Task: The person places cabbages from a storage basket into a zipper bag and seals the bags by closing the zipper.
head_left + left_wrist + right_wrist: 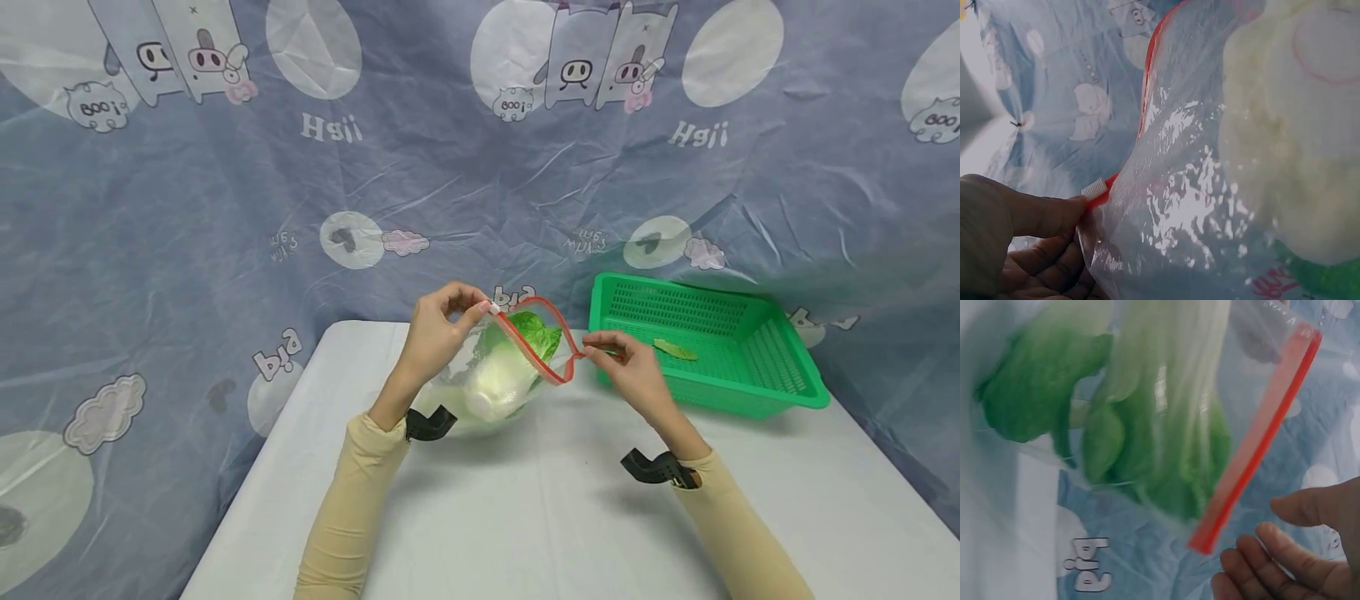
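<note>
A clear zip bag (pixel 455 367) with a red zip edge lies on the white table, its mouth spread. Inside is a head of leafy cabbage (pixel 495 383), pale at the base and green at the leaf tips. My left hand (pixel 438 329) pinches one end of the zip edge beside the white slider (pixel 1094 188). At the other end of the mouth, my right hand (pixel 633 375) has its thumb and forefinger at the red corner, seemingly pinching it in the head view. The right wrist view instead shows those fingertips (pixel 1272 532) apart from the red strip (pixel 1254 456).
A green plastic basket (pixel 750 400) stands at the right rear of the table (pixel 540 517), with a loose green leaf (pixel 675 349) in it. Patterned blue-grey cloth (pixel 450 167) hangs behind the table. Black straps (pixel 431 423) sit at both wrists.
</note>
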`<state>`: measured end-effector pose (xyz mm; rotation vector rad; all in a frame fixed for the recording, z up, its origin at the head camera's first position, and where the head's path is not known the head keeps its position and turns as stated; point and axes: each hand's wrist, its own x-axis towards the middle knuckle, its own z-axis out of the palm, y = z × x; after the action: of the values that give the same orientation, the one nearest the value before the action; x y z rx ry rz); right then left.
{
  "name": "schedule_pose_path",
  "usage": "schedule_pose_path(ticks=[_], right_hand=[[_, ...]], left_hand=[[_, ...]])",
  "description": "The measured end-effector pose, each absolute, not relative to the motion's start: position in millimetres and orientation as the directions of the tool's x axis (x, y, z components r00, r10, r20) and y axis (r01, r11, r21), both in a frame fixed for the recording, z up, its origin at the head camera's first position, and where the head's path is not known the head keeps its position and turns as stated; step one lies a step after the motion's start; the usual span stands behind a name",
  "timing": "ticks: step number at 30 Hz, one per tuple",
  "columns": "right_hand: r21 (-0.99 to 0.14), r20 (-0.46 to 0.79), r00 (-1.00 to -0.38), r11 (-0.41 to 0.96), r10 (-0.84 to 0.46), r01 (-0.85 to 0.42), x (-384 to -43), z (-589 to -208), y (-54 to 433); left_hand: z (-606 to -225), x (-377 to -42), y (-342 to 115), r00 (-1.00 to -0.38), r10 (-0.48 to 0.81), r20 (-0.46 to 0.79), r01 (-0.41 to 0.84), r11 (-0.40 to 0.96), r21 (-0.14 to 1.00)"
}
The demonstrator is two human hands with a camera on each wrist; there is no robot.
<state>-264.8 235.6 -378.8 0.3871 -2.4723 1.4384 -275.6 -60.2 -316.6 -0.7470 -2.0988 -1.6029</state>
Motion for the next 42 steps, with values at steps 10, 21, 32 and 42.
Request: schedule_pose_path(ticks=[10,21,32,42], right_hand=[[-0.638,0.511,-0.804,0.492,-0.305,-0.592,-245.7,-320.4,196.9],[-0.540,0.515,-0.763,0.544,-0.390,-0.642,-250.5,-311.4,174.6],[-0.511,0.551,-0.745,0.554,-0.375,-0.657,-241.2,-314.4,173.4],[-0.485,0.571,-0.709,0.528,-0.413,-0.697,-241.2,-320.2,181.7]], left_hand=[[-319.7,-265.5,-43.6,-0.736,0.249,0.630,0.676,0.228,0.701],[-324.1,-260.9,-35.1,-0.714,0.302,0.631,0.695,0.200,0.690],[-316.8,-256.1,-33.2,-0.703,0.319,0.636,0.710,0.256,0.656],[-313.0,-260.3,-46.2,-0.730,0.212,0.650,0.684,0.219,0.696]])
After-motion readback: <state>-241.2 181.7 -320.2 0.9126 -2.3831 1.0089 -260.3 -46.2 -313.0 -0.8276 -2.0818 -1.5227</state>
